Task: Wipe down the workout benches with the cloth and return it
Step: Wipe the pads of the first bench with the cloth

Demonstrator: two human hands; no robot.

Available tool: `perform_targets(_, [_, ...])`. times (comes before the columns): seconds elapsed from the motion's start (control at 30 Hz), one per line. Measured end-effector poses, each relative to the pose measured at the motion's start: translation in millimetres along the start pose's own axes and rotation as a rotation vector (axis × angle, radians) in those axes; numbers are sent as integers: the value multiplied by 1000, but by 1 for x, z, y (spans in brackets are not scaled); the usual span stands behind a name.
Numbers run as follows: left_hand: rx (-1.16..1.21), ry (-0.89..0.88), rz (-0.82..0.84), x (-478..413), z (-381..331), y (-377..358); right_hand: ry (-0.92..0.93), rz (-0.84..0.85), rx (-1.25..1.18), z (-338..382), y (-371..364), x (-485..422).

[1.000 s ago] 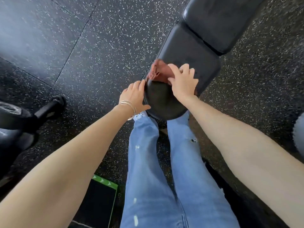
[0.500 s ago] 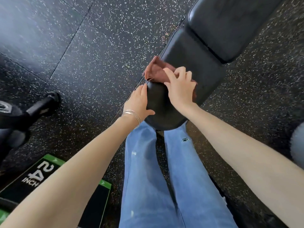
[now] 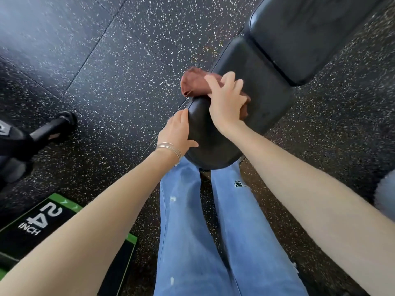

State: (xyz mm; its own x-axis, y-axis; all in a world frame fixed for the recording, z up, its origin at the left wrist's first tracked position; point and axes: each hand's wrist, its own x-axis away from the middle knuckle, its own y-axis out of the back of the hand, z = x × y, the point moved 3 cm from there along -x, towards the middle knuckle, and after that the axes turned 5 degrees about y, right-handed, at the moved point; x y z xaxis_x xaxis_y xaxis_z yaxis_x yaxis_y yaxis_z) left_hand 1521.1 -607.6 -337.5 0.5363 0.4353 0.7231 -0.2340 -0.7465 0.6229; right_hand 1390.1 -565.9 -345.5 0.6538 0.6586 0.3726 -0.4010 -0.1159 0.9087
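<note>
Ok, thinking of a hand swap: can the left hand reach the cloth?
Probably yes: the left hand rests on the bench near the cloth, whose left end shows past the right hand.

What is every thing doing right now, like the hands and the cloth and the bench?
Cloth, bunched on the seat, one end past its edge.
Right hand, pressing the cloth down, fingers bent over it.
Left hand, resting on the seat's edge, fingers straight.
Seat, under cloth and hands.
Backrest, untouched.
</note>
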Motion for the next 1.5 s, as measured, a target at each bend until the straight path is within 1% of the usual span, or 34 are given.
perform_targets(0.1, [31, 32, 33, -2, 3, 1, 94, 34, -48, -2, -2, 21])
perform_targets(0.2, [83, 33, 47, -10, 4, 4, 153, 16, 7, -16, 4, -14])
perform_targets(0.33, [106, -42, -5, -38, -10, 13, 3, -78, 10, -46, 15, -78])
perform_targets(0.43, [69, -73, -40, -62, -30, 17, 32, -136, 84, -71, 20, -104])
perform_targets(0.5, [45, -71, -50, -72, -39, 18, 69, -173, 96, -80, 15, -99])
perform_targets(0.6, [39, -58, -26, -79, -42, 19, 48, -211, 55, -104, 10, -64])
perform_targets(0.73, [74, -27, -15, -80, -40, 20, 59, -149, 57, -158, 11, 2])
perform_targets(0.8, [102, -8, -29, -80, -40, 21, 78, -118, 53, -169, 12, 11])
perform_targets(0.87, [116, 8, -34, -82, -40, 20, 62, -113, 45, -164, 17, -11])
perform_targets(0.97, [140, 27, -30, -84, -39, 18, 86, -119, 27, -140, 24, -80])
perform_targets(1.07, [229, 71, -77, -84, -39, 17, 218, 5, -15, -118, 32, -150])
perform_targets(1.13, [266, 89, -90, -82, -41, 17, 303, 105, -55, -122, 32, -160])
perform_targets(1.17, [265, 89, -92, -81, -42, 17, 339, 117, -80, -131, 32, -151])
perform_targets(1.23, [247, 81, -96, -79, -42, 16, 352, 61, -88, -157, 32, -113])
perform_targets(1.33, [239, 58, -98, -78, -39, 14, 252, -57, -38, -192, 23, -32])
perform_targets(1.4, [230, 37, -98, -81, -36, 14, 199, -100, -44, -197, 16, 8])
perform_targets(1.5, [179, -9, -85, -85, -33, 15, 162, -79, -28, -193, 12, 8])
